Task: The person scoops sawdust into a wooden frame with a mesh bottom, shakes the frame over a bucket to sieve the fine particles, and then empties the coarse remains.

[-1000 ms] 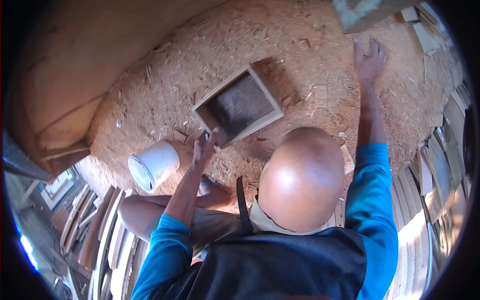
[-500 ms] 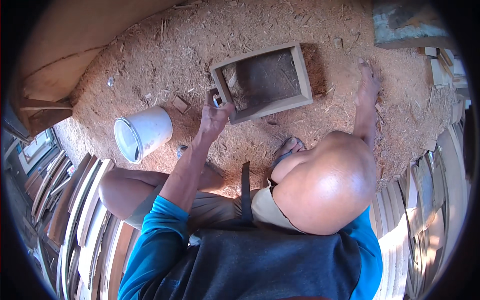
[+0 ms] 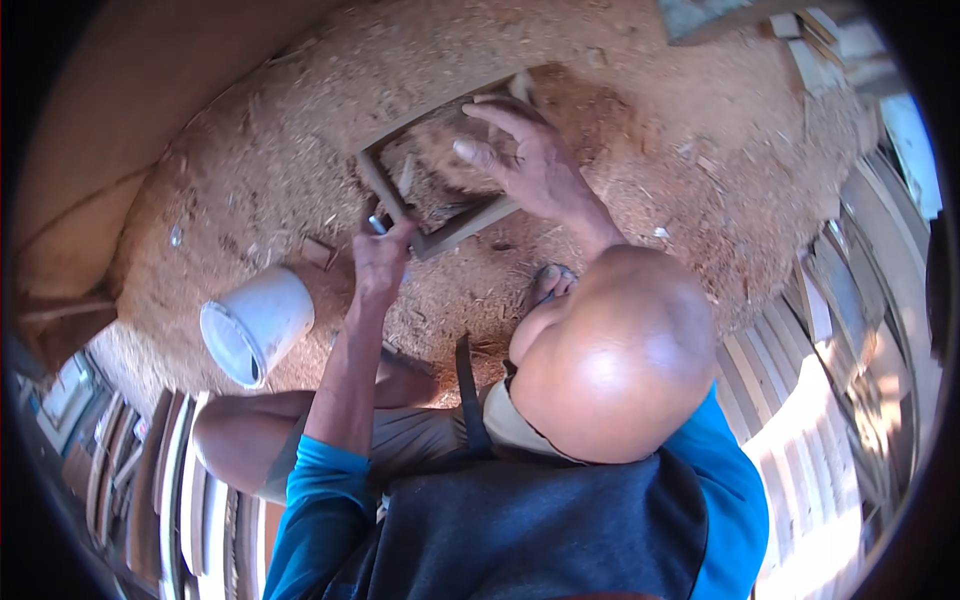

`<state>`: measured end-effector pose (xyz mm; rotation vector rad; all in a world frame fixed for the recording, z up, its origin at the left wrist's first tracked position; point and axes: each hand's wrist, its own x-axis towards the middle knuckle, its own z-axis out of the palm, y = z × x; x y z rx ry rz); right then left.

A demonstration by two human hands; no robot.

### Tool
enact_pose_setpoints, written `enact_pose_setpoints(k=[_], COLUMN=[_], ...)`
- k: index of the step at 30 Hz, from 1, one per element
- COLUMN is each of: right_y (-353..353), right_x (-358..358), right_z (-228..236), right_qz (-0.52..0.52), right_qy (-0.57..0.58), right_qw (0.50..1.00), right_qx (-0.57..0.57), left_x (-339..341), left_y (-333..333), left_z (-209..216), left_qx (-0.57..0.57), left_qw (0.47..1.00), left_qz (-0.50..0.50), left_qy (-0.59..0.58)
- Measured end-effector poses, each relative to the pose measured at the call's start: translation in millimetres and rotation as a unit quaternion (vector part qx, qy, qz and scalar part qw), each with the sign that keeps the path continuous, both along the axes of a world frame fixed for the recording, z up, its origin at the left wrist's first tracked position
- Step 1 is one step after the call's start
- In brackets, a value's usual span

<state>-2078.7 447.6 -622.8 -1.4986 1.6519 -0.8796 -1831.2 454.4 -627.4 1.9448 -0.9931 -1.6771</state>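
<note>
A shallow rectangular wooden frame (image 3: 470, 226) lies tilted among the sawdust ahead of me, with brown, sawdust-like material showing inside it. My left hand (image 3: 381, 262) is closed around its near left corner. A small whitish stick-like piece (image 3: 377, 225) pokes out by those fingers; its kind is unclear. Over the frame's right part hovers my right hand (image 3: 540, 172), its thumb and fingers spread with nothing visible in them. That hand and forearm hide the frame's right end, and motion blurs the fingers a little.
A white bucket (image 3: 275, 318) lies on its side to my left, near a small wood block (image 3: 319, 252). Sawdust and shavings (image 3: 720, 200) cover the ground. Stacked boards flank me on both sides, and a large brown panel (image 3: 150, 110) rises at the far left.
My right hand has swung left from the ground on the right to above the frame. Brown material now shows inside the frame. The left hand keeps its hold. The view has shifted.
</note>
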Motion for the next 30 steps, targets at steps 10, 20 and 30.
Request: enact_pose_setpoints(k=[10,20,30], right_y=[58,29,42], right_x=[-297,-239,-188], right_z=[-129,-125,-125], right_qz=[-0.434,-0.346,-0.237], right_qy=[0.306,0.329,0.358], right_qw=[0.845,0.876,0.903], right_qx=[-0.067,-0.062,-0.021], left_x=[12,12,3], left_y=[-4,2,5], left_z=[2,0,-1], left_qx=[0.022,0.043,0.011], left_qw=[0.998,0.997,0.998], left_qz=[-0.054,-0.057,-0.056], left_qy=[-0.005,-0.012,0.013])
